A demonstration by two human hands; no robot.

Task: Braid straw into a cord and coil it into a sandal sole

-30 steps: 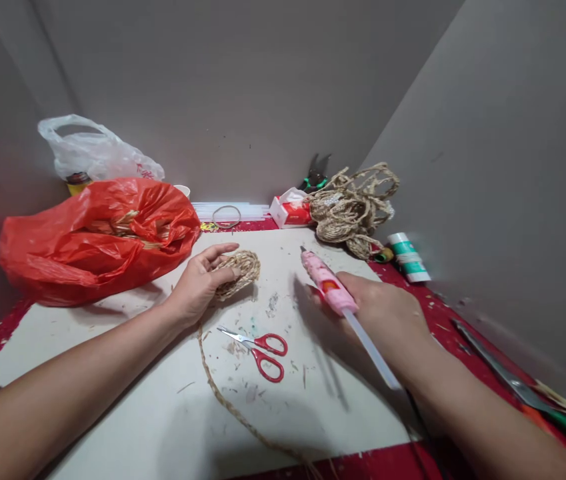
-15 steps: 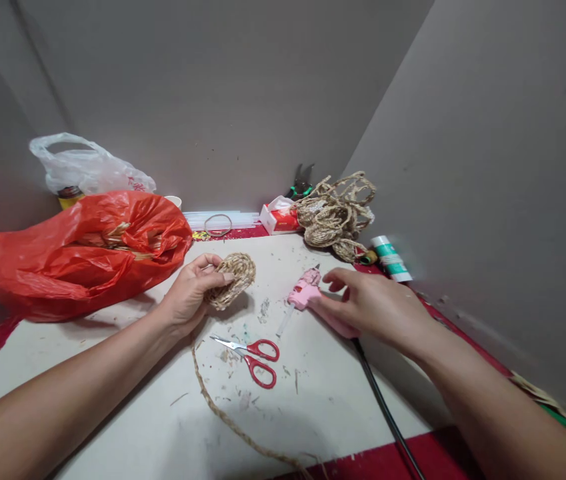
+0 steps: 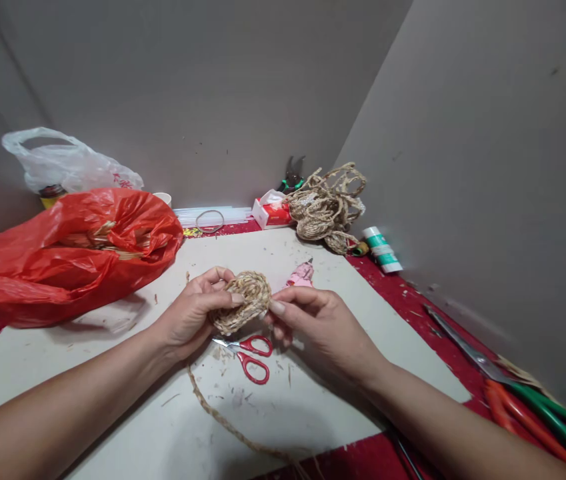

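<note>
My left hand (image 3: 193,316) and my right hand (image 3: 313,323) both grip a small coiled disc of braided straw rope (image 3: 243,300), held just above the white board (image 3: 113,413). A loose tail of the same rope (image 3: 223,421) runs down from the disc toward the front edge. Red-handled scissors (image 3: 249,353) lie on the board right under my hands. The pink glue gun (image 3: 303,274) rests on the board just behind my right hand, partly hidden by it.
A red plastic bag (image 3: 73,250) with straw and a clear bag (image 3: 67,163) sit at the left. At the back are glue sticks (image 3: 213,213), a red-and-white box (image 3: 271,212), a tangle of rope (image 3: 327,203) and a green-and-white roll (image 3: 381,249). Long shears (image 3: 523,393) lie at the right.
My right hand set the pink glue gun down on the board, let it go and moved left to take hold of the rope disc. My left hand lifted the disc slightly.
</note>
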